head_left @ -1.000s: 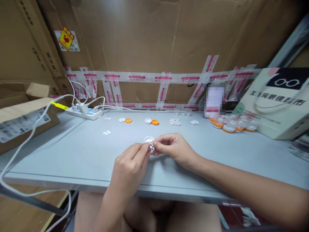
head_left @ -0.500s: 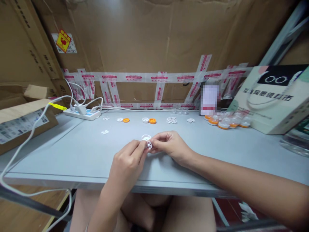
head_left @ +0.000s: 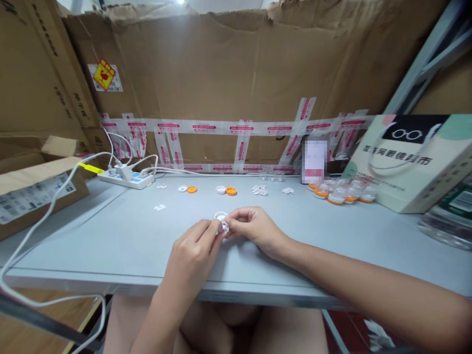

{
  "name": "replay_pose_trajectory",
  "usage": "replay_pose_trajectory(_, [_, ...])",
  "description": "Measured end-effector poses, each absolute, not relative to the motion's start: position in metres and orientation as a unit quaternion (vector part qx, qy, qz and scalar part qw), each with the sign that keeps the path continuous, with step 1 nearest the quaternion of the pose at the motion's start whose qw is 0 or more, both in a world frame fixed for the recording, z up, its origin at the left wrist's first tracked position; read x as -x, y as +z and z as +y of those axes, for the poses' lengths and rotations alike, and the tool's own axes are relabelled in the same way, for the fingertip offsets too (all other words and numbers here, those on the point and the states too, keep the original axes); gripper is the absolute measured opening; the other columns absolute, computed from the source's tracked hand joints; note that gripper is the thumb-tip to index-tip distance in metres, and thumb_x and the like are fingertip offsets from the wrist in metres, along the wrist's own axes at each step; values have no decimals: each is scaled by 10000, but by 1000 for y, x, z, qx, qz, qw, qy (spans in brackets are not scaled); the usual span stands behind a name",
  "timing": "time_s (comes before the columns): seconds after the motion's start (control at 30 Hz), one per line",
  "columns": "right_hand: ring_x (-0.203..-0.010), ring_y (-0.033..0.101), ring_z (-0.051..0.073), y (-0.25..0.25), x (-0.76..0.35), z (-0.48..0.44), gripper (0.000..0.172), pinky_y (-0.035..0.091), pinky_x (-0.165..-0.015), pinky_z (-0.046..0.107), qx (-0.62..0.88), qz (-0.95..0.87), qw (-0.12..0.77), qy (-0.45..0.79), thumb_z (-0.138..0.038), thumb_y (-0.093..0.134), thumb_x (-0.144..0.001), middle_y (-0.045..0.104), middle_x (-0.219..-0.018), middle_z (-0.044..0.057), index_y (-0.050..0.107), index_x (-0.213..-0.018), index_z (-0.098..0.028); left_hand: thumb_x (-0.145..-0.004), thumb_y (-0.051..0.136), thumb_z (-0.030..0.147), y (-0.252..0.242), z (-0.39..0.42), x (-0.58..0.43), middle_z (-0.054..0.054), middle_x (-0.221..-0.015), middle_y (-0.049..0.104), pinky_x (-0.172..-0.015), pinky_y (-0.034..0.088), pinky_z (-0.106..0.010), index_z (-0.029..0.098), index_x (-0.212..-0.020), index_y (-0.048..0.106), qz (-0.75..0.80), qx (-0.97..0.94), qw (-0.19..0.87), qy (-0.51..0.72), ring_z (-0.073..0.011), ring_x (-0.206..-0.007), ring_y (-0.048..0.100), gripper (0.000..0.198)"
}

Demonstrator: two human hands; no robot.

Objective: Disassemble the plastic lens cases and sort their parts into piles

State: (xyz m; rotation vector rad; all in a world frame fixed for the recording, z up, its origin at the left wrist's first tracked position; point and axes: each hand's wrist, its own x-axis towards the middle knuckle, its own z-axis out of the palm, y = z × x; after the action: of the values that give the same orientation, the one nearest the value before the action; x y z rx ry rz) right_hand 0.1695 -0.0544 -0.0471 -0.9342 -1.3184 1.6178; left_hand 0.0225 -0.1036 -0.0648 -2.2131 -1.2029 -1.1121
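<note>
Between my two hands is a small white plastic wheel-shaped piece (head_left: 224, 226) with openings in it. My left hand (head_left: 195, 246) pinches it from the left with thumb and fingertips. From the right, my right hand (head_left: 254, 227) grips it with closed thumb and fingers. Just behind my fingertips a round white cap (head_left: 221, 216) sits on the grey table (head_left: 121, 236), its near side partly hidden by my hands. Fine detail of the held piece is blurred.
Along the table's back lie white and orange rings (head_left: 191, 189), white and orange caps (head_left: 230, 191), and white part piles (head_left: 260, 190). Assembled orange-and-white pieces (head_left: 336, 198) cluster right, by a paper bag (head_left: 396, 182) and bottle (head_left: 446, 221). A power strip (head_left: 127, 180) stands left.
The camera view has tilted up slightly, so the scene sits lower. Both hands still hold the small white piece, which looks turned a little.
</note>
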Motion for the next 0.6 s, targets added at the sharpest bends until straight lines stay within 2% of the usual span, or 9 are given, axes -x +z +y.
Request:
replay_pose_trajectory(0.3, [-543,617,80,-40,-177,-52,268,493,-592,204,367,-560,372,643,-304,784,-535,650,-550,-10,635,-660,-120,-847,519,126,-61,-107,-22,-36,-895,649,-745,496,-211,170,-984,553,-387,783,116,-473,-123,-806,630,148])
replay_pose_trajectory(0.5, [-509,592,72,-36,-179,-52,289,484,-573,215,376,-577,326,648,-359,759,-558,659,-567,2,614,-655,-129,-808,554,92,-59,-110,-23,-31,-849,645,-712,500,-214,160,-954,557,-378,773,124,-493,-122,-774,626,161])
replay_pose_trajectory(0.6, [-537,591,81,-33,-187,-42,248,482,-596,228,381,-606,342,609,-354,725,-600,662,-590,8,630,-668,-135,-788,573,89,-58,-112,-21,-7,-828,640,-694,503,-194,171,-929,562,-385,758,94,-519,-100,-730,622,163])
